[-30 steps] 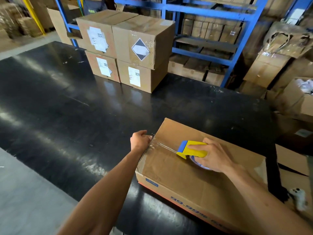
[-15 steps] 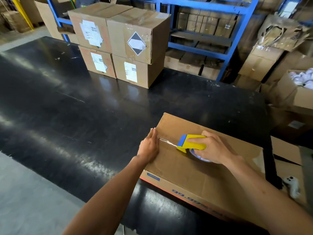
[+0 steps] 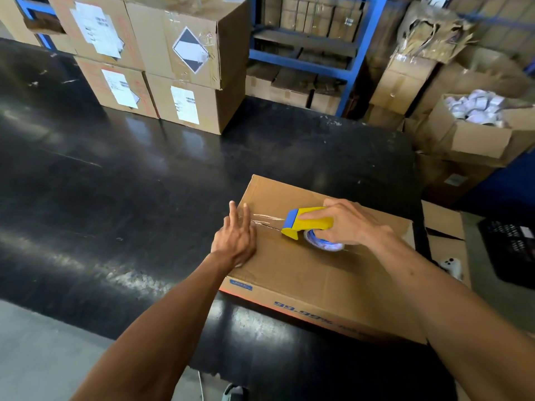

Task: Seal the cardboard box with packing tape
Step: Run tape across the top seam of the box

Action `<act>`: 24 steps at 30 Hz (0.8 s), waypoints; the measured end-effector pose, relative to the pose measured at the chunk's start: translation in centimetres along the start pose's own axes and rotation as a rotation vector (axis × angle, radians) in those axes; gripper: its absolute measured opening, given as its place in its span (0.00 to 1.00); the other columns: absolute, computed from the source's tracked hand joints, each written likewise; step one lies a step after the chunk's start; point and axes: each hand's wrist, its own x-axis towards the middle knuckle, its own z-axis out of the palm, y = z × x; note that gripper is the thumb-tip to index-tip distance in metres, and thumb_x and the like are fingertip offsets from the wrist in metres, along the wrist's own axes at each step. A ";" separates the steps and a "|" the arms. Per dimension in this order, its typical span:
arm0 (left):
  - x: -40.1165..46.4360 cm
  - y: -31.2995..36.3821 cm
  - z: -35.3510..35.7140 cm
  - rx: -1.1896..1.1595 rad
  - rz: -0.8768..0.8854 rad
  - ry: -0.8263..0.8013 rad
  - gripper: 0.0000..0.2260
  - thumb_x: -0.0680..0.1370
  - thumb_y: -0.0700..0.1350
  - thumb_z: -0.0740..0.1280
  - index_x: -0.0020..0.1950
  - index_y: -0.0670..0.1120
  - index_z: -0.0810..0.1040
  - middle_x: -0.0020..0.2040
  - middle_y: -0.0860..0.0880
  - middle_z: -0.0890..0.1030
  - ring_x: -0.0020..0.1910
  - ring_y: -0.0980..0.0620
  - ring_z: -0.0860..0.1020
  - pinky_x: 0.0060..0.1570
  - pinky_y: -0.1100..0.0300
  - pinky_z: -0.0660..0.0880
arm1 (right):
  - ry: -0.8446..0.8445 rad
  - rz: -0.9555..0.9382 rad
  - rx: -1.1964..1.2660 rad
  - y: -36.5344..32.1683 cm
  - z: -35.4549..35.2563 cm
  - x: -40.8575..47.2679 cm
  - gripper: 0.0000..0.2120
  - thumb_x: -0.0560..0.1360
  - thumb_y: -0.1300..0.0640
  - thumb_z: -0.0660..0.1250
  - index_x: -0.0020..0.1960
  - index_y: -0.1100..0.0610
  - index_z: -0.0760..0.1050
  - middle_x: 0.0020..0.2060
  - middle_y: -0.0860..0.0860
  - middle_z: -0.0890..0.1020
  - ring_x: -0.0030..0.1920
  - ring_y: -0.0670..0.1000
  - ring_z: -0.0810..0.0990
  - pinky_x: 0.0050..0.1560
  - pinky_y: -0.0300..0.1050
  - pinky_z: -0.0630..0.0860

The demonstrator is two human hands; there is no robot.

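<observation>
We note the cardboard box (image 3: 312, 273) lying flat on the black table (image 3: 115, 183), at its near right part, printed side facing us. Our left hand (image 3: 236, 240) rests palm-down on the box's left top edge, fingers spread and extended, gripping nothing. Our right hand (image 3: 348, 224) is closed around the yellow-and-blue tape dispenser (image 3: 307, 224), which sits on the box top near its middle, blue blade end toward the left hand. A short clear strip of packing tape (image 3: 266, 219) runs along the centre seam between the dispenser and the left fingertips. The two hands are near each other, not touching. Four stacked cartons (image 3: 162, 59) stand at the table's far edge, well apart from the box.
</observation>
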 end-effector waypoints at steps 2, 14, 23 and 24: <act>-0.1 0.1 -0.2 -0.025 -0.009 -0.006 0.27 0.84 0.56 0.44 0.81 0.48 0.46 0.81 0.42 0.42 0.73 0.38 0.63 0.61 0.41 0.72 | -0.010 0.024 0.002 1.4 0.0 -0.9 0.18 0.70 0.41 0.68 0.60 0.31 0.75 0.43 0.47 0.73 0.43 0.52 0.76 0.38 0.48 0.73; -2.4 6.2 3.6 0.232 0.351 -0.041 0.34 0.79 0.54 0.40 0.78 0.32 0.53 0.78 0.31 0.51 0.78 0.34 0.49 0.78 0.45 0.44 | 0.044 0.019 0.079 5.0 2.8 -3.9 0.27 0.64 0.36 0.60 0.63 0.30 0.73 0.39 0.44 0.69 0.42 0.53 0.76 0.42 0.50 0.77; -3.4 9.5 5.7 0.255 0.392 -0.040 0.33 0.82 0.55 0.40 0.77 0.31 0.55 0.78 0.32 0.55 0.78 0.34 0.53 0.74 0.43 0.41 | 0.083 -0.057 0.043 5.2 2.1 -4.2 0.20 0.68 0.42 0.67 0.60 0.31 0.75 0.39 0.47 0.70 0.42 0.54 0.75 0.37 0.44 0.63; -3.4 9.7 5.7 0.253 0.387 -0.042 0.33 0.82 0.56 0.39 0.77 0.32 0.55 0.78 0.32 0.55 0.78 0.34 0.53 0.74 0.43 0.41 | 0.079 -0.057 0.041 5.2 2.0 -4.2 0.20 0.69 0.41 0.67 0.60 0.30 0.75 0.39 0.47 0.70 0.43 0.54 0.75 0.37 0.43 0.63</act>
